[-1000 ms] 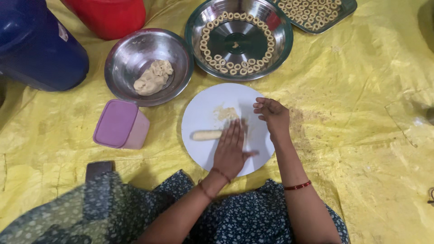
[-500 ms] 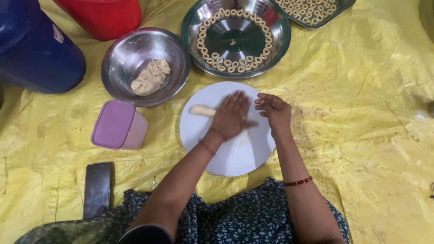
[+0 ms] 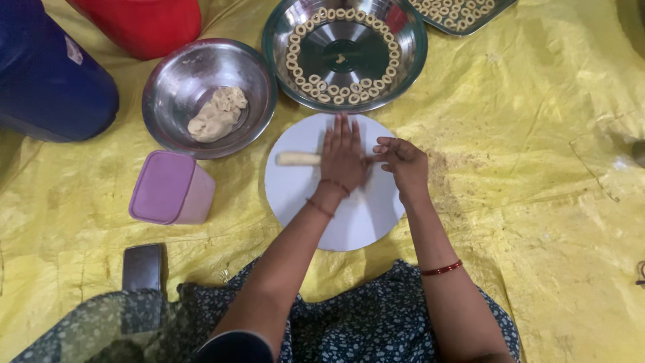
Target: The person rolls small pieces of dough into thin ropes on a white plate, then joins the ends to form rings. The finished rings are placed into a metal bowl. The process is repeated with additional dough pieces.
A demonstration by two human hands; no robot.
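Note:
A round white board (image 3: 349, 218) lies on the yellow sheet in front of me. My left hand (image 3: 342, 158) lies flat on it, fingers together, pressing on a pale roll of dough (image 3: 297, 158) whose left end sticks out from under the palm. My right hand (image 3: 403, 163) rests on the board just to the right, fingers curled, touching the roll's right end. Both wrists wear red bangles.
A steel bowl (image 3: 168, 81) with a lump of dough (image 3: 216, 114) sits at the left back. A steel plate (image 3: 403, 67) holds several dough rings, with another tray (image 3: 463, 17) behind. A purple lidded box (image 3: 168, 187), a dark phone (image 3: 142, 267), a blue container (image 3: 47, 74) and a red container (image 3: 144, 23) stand left.
My left hand has slid away from me across the board, rolling the dough from the near side to the far part. The right hand stayed beside it.

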